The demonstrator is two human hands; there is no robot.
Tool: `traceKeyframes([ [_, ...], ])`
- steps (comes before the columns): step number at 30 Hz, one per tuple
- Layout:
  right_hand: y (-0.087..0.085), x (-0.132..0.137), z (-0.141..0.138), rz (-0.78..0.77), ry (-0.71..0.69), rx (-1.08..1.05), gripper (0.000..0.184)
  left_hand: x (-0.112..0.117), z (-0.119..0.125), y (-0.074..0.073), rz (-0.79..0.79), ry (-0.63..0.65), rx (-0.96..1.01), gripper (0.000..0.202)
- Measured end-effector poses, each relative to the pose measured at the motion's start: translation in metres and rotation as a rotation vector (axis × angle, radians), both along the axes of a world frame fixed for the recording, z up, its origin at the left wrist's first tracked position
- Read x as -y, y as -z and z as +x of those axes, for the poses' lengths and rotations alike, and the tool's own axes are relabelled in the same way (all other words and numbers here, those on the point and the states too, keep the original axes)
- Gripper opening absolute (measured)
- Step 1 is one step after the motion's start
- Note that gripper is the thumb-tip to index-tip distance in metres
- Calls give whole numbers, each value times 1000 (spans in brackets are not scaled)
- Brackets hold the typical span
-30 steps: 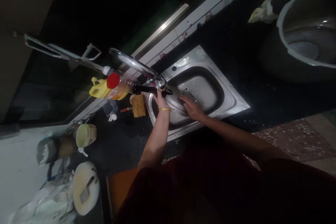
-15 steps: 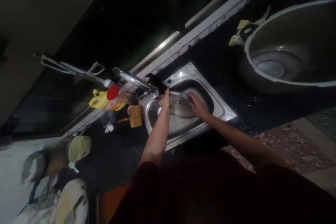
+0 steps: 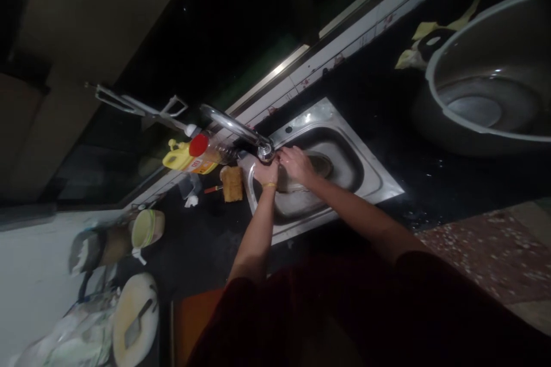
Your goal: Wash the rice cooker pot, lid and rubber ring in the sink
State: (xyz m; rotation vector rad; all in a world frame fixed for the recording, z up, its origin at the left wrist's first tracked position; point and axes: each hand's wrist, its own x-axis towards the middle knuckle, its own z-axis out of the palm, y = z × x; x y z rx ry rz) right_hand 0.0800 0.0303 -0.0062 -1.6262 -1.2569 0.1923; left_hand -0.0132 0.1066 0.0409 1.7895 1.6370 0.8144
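A round, dull-grey metal lid lies low in the rectangular stainless-steel sink, its far edge showing at about 3 o'clock from the hands. The right hand rests palm-down on the lid's near part, fingers spread and pointing toward 10 o'clock, under the spout end of the curved chrome tap. The left hand sits just beside it at 9 o'clock, the two hands touching or nearly so; the left wrist carries a thin yellow bangle. Whether the left hand's fingers close on the lid's rim cannot be told in the dim light.

At 9 o'clock from the sink, on the black counter, stands a brown rectangular sponge, and beyond it at 10 o'clock a yellow plastic bottle with a red cap lies on its side. Further out at 8 o'clock are a pale green cup tipped over and a round cream-coloured board with a small flat tool on it. At 2 o'clock, well apart from the sink, a large grey metal basin stands on the counter, with a yellow-and-black cloth just behind it.
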Motion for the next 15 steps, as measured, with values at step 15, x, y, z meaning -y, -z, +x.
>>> traceKeyframes([
  [15, 53, -24, 27, 204, 448, -556, 42, 5, -27, 6, -105, -6, 246, 46],
])
